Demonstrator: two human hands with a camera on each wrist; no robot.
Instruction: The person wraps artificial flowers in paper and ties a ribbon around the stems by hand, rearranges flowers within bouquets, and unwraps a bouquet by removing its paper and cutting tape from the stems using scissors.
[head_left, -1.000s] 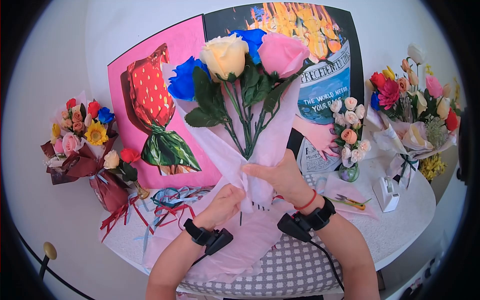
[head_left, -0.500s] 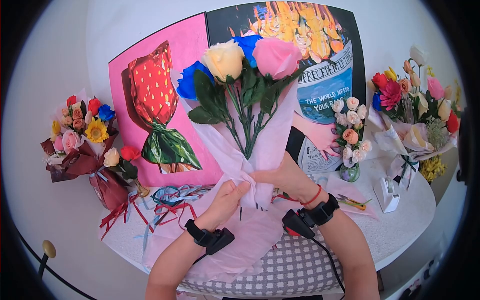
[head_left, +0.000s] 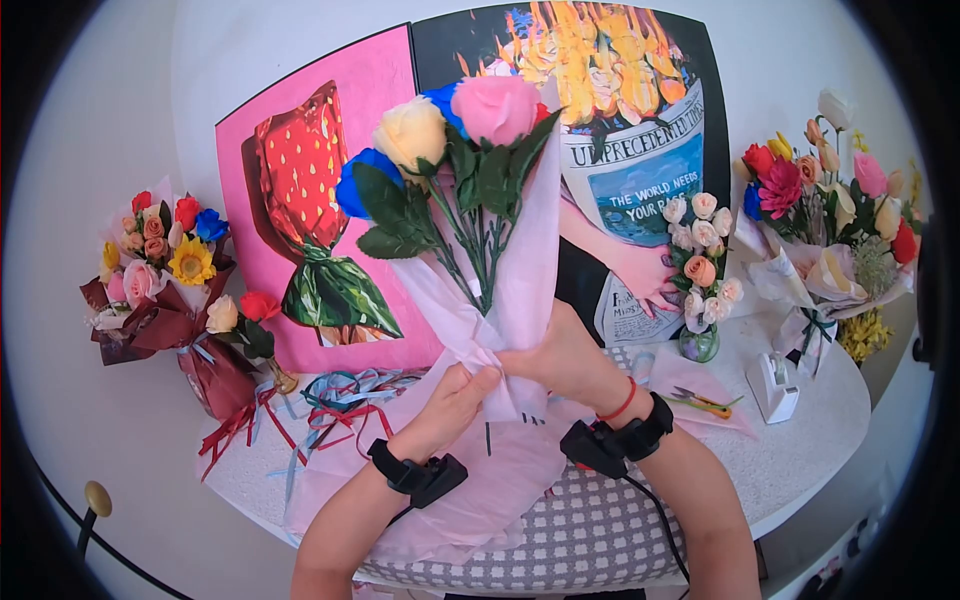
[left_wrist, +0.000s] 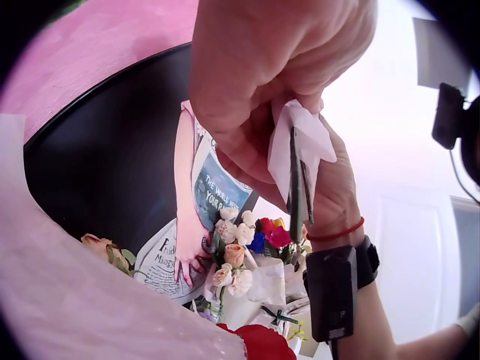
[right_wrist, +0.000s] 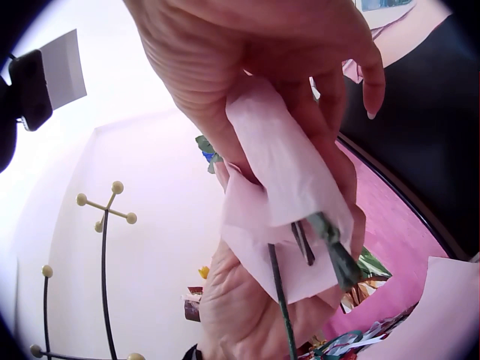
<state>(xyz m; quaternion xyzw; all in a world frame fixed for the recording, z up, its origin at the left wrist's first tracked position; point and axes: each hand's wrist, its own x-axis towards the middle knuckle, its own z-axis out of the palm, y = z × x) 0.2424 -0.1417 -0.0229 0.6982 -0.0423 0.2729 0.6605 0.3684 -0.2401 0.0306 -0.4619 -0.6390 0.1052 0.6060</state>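
**Bouquet (head_left: 470,262) held up above the desk (head_left: 805,440)**

We see both hands at the neck of the bouquet, its flowers up and leaning slightly left. The left hand (head_left: 455,398) has its grip closed, thumb pressing a fold of pink paper (head_left: 532,265) against the fingers. The right hand (head_left: 563,355) has its grip closed around the same paper, just beside the left thumb. Inside the wrap we make out a cream rose (head_left: 410,134), a pink rose (head_left: 495,108) and blue roses (head_left: 370,184); below it, stem ends (right_wrist: 281,296) poke out. To the left we find ribbons (head_left: 345,395); to the right, scissors (head_left: 710,404) near a tape dispenser (head_left: 773,388).
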